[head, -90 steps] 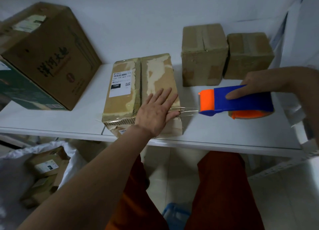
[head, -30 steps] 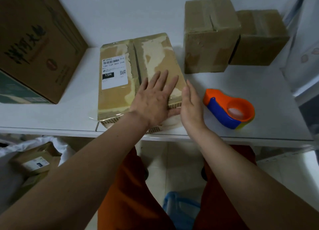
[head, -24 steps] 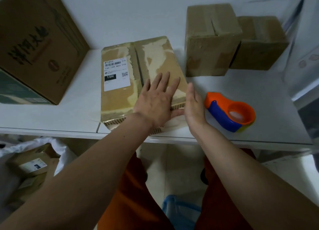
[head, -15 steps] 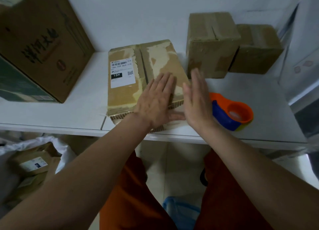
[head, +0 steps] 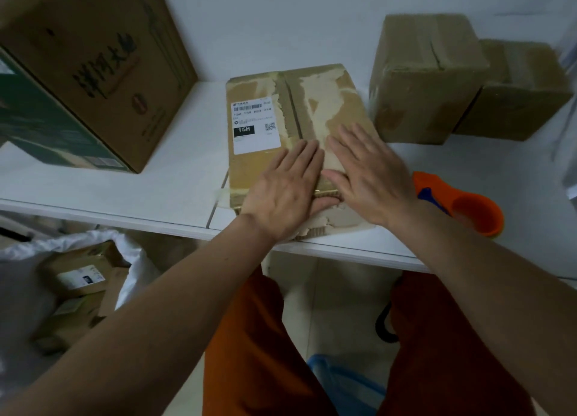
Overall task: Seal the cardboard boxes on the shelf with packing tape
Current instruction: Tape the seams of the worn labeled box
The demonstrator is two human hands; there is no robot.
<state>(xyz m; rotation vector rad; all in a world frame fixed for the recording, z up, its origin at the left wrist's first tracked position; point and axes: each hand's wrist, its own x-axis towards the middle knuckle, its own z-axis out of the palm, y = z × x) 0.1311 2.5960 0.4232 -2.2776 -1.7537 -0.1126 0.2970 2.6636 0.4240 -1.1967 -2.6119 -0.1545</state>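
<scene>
A flat cardboard box with a white shipping label lies on the white shelf, its near end at the front edge. Clear tape crosses that near end. My left hand lies flat on the box's near part, fingers straight. My right hand rests flat beside it on the right half of the lid. The orange and blue tape dispenser sits on the shelf to the right, partly hidden behind my right wrist. Neither hand holds anything.
A large printed carton stands at the back left. Two small brown boxes stand at the back right. Below the shelf at left, a white sack holds more parcels. A blue object lies on the floor between my legs.
My right hand put the tape dispenser down on the shelf, then moved from the box's right side up onto its top beside my left hand.
</scene>
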